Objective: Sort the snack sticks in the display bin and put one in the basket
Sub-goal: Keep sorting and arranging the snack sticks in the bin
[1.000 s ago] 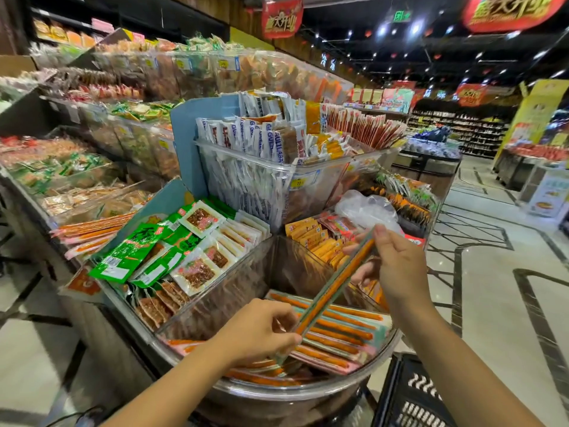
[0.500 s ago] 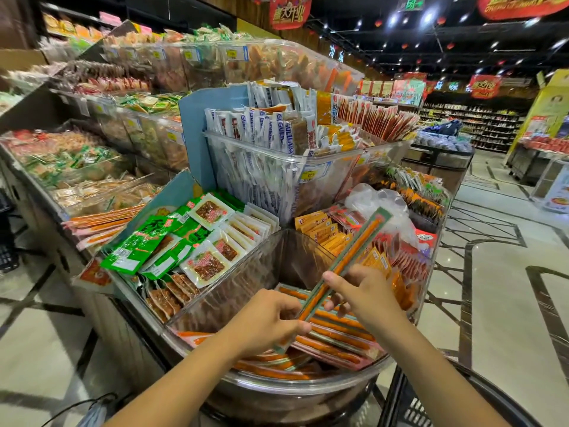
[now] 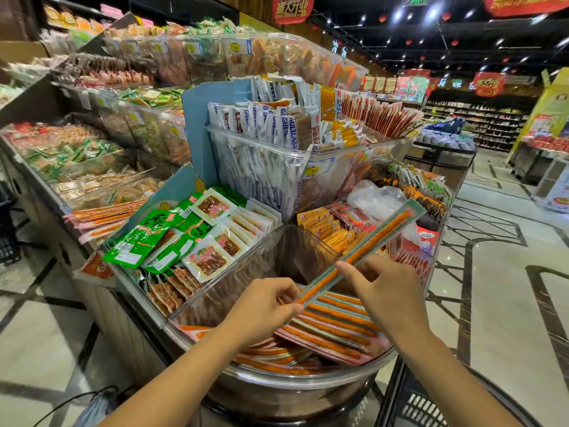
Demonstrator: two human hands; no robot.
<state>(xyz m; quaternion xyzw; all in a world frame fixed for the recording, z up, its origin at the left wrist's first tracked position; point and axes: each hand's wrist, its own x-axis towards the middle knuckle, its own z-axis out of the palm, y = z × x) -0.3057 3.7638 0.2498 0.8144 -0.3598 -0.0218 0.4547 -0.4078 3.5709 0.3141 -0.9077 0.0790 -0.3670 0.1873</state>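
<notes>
A long orange snack stick (image 3: pixel 374 242) in a clear green-edged wrapper slants up to the right above the display bin (image 3: pixel 234 291). My left hand (image 3: pixel 261 306) pinches its lower end. My right hand (image 3: pixel 385 291) grips it near the middle. Several more orange snack sticks (image 3: pixel 332 331) lie flat in the clear bin below both hands. A black basket (image 3: pixel 428 408) shows at the bottom right, beside my right forearm.
Green and white snack packs (image 3: pixel 184 238) fill the compartment to the left. Yellow and red packs (image 3: pixel 326 226) lie behind the bin. A raised clear bin of upright white packets (image 3: pixel 271 143) stands at the back. An open tiled aisle (image 3: pixel 508 288) runs on the right.
My right hand slid down the stick from its upper end toward the middle. The stick's upper end now sticks out free above that hand. The view also shifted a little.
</notes>
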